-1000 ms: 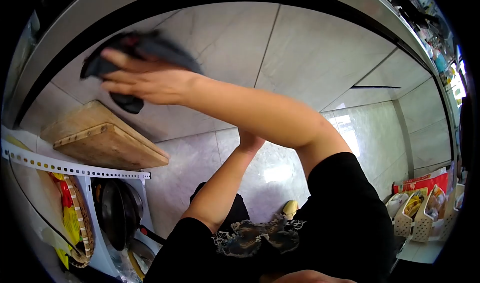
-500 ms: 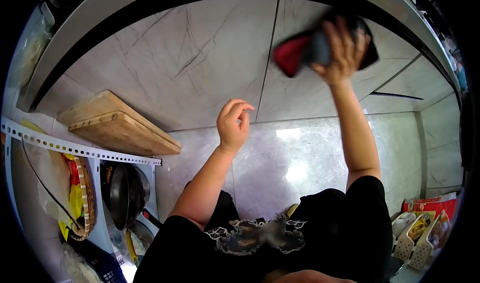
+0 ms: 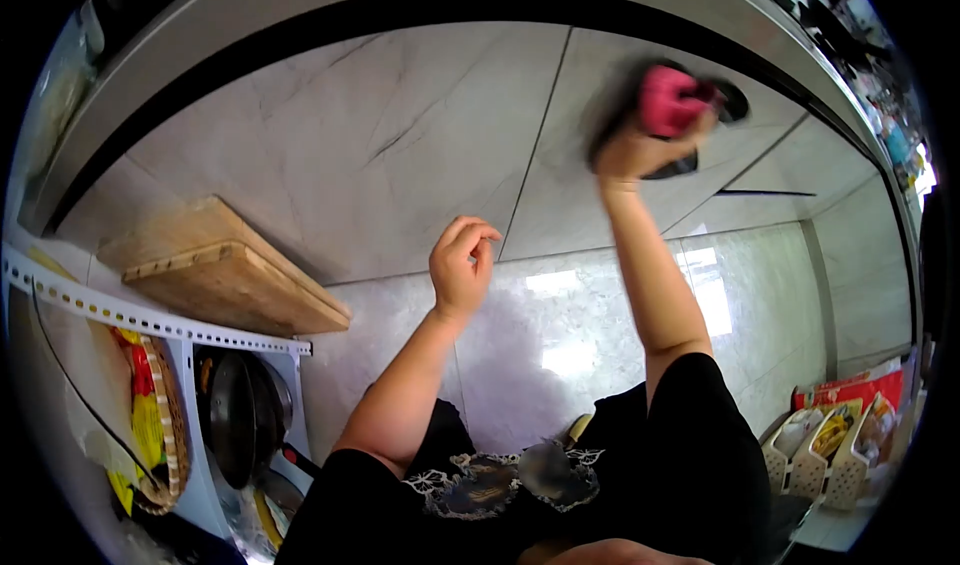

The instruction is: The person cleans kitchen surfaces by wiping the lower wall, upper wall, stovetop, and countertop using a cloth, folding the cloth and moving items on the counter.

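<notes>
My right hand [image 3: 645, 150] is closed on a bunched cloth [image 3: 670, 100], pink on top with black parts sticking out around it. The hand and cloth are against the marble-patterned cabinet front [image 3: 430, 145], right of the seam between two panels; motion blurs their edges. My left hand [image 3: 462, 270] hangs in the air near the lower edge of the panels. Its fingers are loosely bent, with a gap to the thumb and nothing held.
Two wooden boards [image 3: 235, 285] lean at the left, beside a white perforated metal rack [image 3: 150, 310]. Dark pans [image 3: 240, 415] and a woven basket [image 3: 170, 425] stand within the rack. White baskets [image 3: 810, 455] of packets sit at the lower right. Shiny tiled floor [image 3: 560, 315] lies below.
My right hand has moved slightly left and down and turned, bunching the cloth so its pink side now shows on top. My left hand has barely moved. The whole view has shifted a little.
</notes>
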The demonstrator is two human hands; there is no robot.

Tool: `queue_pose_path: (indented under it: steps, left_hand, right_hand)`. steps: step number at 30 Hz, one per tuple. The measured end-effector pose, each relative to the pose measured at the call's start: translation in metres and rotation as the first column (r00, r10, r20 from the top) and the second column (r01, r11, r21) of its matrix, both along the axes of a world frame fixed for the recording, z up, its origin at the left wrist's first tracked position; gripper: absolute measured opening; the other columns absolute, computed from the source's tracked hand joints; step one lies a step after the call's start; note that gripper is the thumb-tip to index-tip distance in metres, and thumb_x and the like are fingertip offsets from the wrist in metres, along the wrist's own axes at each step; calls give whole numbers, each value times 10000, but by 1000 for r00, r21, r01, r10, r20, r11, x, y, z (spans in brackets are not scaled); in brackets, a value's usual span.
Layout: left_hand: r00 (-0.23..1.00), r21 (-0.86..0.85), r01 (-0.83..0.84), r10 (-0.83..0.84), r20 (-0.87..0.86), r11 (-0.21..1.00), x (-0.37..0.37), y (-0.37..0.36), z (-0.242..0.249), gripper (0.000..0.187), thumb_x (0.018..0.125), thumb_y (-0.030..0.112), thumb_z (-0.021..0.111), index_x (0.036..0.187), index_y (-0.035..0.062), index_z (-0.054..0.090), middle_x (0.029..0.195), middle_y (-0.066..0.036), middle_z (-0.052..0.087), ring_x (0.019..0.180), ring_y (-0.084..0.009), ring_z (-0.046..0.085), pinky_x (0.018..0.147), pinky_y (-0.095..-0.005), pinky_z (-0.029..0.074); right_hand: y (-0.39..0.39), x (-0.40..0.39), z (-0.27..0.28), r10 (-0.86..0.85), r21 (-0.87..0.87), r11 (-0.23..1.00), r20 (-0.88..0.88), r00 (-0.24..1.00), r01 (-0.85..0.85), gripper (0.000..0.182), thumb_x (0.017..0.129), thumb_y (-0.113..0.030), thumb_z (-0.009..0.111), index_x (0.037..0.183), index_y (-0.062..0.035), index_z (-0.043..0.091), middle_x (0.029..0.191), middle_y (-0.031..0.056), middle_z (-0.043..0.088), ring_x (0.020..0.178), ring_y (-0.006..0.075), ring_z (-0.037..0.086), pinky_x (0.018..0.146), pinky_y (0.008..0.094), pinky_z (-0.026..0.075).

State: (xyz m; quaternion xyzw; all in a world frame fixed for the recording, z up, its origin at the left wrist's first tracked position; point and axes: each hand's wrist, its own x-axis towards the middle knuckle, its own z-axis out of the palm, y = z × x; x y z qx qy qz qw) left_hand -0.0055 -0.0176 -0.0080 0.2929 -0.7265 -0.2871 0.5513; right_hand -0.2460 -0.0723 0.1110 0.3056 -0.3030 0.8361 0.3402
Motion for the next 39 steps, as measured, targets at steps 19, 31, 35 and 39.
queue_pose_path:
  steps: [19, 31, 35, 39]
  left_hand:
    - [986, -26, 141, -138, 94, 990, -54, 20, -7, 192, 820, -130, 571, 820, 13, 700, 871, -72, 658, 717, -166, 612, 590, -263, 484]
    - [977, -28, 91, -84, 195, 995, -25, 22, -3, 207, 816, -117, 545, 815, 15, 704, 876, -87, 667, 725, -183, 629, 555, -283, 493]
    - [981, 9, 96, -96, 171, 995, -25, 24, 1, 210, 815, -116, 541, 818, 17, 704, 871, -80, 667, 724, -175, 623, 566, -280, 487]
    - [986, -4, 121, -120, 117, 993, -39, 21, 0, 211, 819, -116, 548, 823, 21, 708, 870, -78, 669, 705, -164, 604, 580, -280, 477]
  right_hand:
    - [22, 30, 83, 62, 240, 821, -939, 337, 518, 811, 638, -335, 779, 1398, -114, 604, 1248, 61, 600, 1055, 284, 584, 997, 389, 465]
    - [129, -269, 54, -507, 407, 597, -476, 718, 691, 513, 724, -109, 649, 1232, -50, 685, 1271, 162, 635, 1232, 376, 535, 1109, 445, 393]
    - [98, -243, 48, -577, 359, 673, -293, 762, 647, 446, 792, -184, 582, 1198, -33, 686, 1267, 181, 635, 1236, 390, 517, 1115, 470, 368]
    - [58, -88, 56, -360, 309, 797, -449, 818, 520, 452, 590, -206, 689, 1027, -89, 677, 1061, 121, 630, 1101, 370, 548, 1030, 513, 357]
